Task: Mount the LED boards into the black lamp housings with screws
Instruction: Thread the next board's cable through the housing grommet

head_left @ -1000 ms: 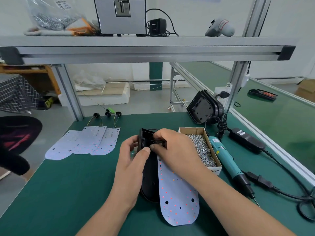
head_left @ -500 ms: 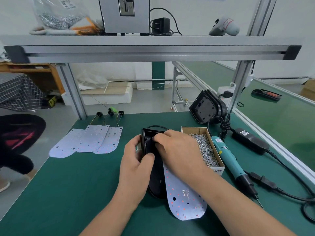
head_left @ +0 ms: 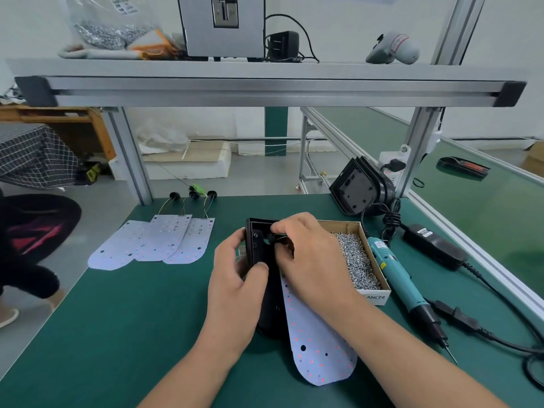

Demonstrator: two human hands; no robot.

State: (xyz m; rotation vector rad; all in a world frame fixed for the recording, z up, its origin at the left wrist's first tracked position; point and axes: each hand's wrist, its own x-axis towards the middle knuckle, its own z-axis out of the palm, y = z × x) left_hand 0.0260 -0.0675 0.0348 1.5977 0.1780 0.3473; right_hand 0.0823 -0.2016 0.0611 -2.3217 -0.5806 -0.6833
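A black lamp housing [head_left: 265, 254] stands tilted on its side at the middle of the green bench. My left hand [head_left: 235, 278] grips its left wall, thumb on the inner face. My right hand [head_left: 306, 254] pinches a black cable grommet [head_left: 270, 238] at the housing's far end. A white LED board [head_left: 316, 343] with small red dots leans out of the housing toward me, partly under my right wrist. A cardboard box of silver screws [head_left: 357, 260] sits right of my hands. Three more LED boards [head_left: 159, 241] with wired grommets lie at the left.
A teal electric screwdriver [head_left: 397, 278] lies right of the screw box, its cable and black power adapter [head_left: 434, 245] beyond. More black housings [head_left: 359, 187] lean against the frame post at the back right. A person crouches on the floor at the far left [head_left: 32, 240].
The housing has been tipped more upright and the LED board has swung out toward me. My right fingers have shifted on the grommet at the housing's far end.
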